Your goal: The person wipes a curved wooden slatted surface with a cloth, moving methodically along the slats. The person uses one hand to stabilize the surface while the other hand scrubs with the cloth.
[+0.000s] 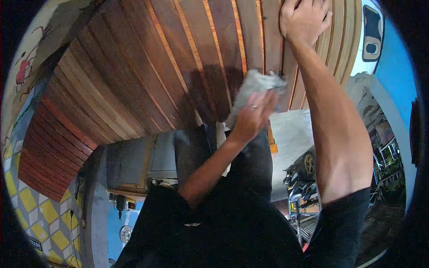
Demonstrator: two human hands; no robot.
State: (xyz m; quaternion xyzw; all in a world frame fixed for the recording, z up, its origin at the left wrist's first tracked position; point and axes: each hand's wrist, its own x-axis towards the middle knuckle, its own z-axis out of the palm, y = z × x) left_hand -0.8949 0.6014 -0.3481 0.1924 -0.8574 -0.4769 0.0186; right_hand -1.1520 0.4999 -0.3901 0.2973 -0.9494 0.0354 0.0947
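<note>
A large panel of brown wooden slats (174, 80) stretches across the upper part of the head view, with lighter orange-brown gaps between some slats. My left hand (254, 114) presses a crumpled grey-white cloth (259, 85) against the slats near the panel's close edge. Motion blurs its fingers and the cloth. Farther up and to the right, my right hand (306, 20) rests on the slats with its arm stretched out. The frame's top edge cuts off its fingertips; the fingers look slightly apart, with no loose object seen in them.
A reddish slatted wooden piece (53, 152) stands at the left, by a yellow-and-grey patterned surface (49, 210). Below the panel are a grey cabinet (125, 163) and my dark-clothed legs. A motorcycle (304, 178) is on the right. A white device (371, 40) sits beyond the panel's right edge.
</note>
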